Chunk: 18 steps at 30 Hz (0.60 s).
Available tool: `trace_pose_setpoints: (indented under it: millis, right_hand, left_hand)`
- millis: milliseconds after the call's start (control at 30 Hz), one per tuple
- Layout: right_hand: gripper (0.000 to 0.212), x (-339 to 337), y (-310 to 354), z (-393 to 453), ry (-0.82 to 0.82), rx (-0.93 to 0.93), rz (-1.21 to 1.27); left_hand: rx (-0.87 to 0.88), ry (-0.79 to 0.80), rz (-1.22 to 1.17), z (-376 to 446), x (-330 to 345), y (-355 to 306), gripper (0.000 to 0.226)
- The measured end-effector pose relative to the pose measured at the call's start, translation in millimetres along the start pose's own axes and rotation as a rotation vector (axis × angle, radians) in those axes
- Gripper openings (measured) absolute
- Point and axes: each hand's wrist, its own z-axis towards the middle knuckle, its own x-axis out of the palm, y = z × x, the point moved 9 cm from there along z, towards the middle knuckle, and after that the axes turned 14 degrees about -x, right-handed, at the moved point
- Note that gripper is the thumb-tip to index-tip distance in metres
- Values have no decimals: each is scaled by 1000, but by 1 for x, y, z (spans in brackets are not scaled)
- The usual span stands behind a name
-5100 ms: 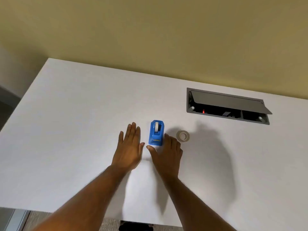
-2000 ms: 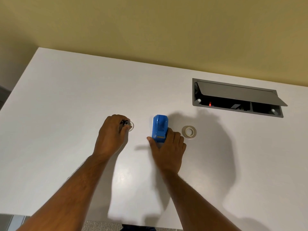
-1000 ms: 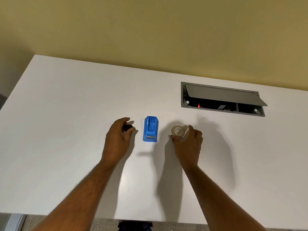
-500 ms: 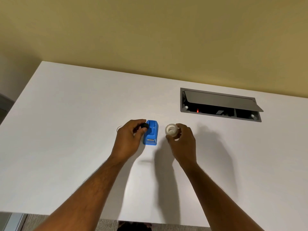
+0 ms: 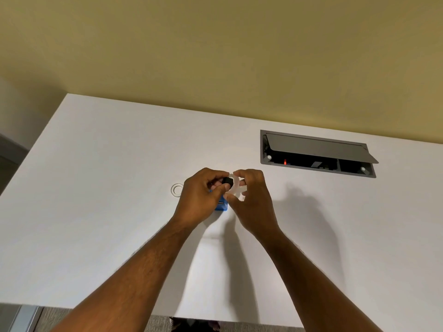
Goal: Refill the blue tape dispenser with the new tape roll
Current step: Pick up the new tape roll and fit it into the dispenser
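Note:
My left hand (image 5: 200, 197) pinches a small black spool hub (image 5: 227, 181) between thumb and fingers. My right hand (image 5: 251, 200) holds the new clear tape roll (image 5: 236, 188) right against the hub, above the table. The blue tape dispenser (image 5: 221, 205) stands on the white table (image 5: 107, 188) under my hands; only its near end shows. An empty clear tape ring (image 5: 177, 190) lies flat on the table just left of my left hand.
A grey cable box (image 5: 316, 152) with its lid propped open is set into the table at the back right. A yellow wall rises behind the table. The table's near edge runs along the bottom of the view.
Both hands have come together above the dispenser, bringing the black hub and the new roll into contact. The dispenser is now mostly hidden beneath them. The old ring has come into view on the left.

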Motion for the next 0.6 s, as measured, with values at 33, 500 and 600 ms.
trace_pose_setpoints:
  millis: [33,500,600]
  right_hand:
    - [48,0,0,0,6,10,30]
    - [49,12,4,-3,67,-11,79]
    - [52,15,2,-4,75,-15,68]
  left_hand:
    - [-14,4,-12,0,-1,1,22]
    - [-95,97,-54,3,-3,13,26]
    - [-105,104,-52,2,-2,12,29]
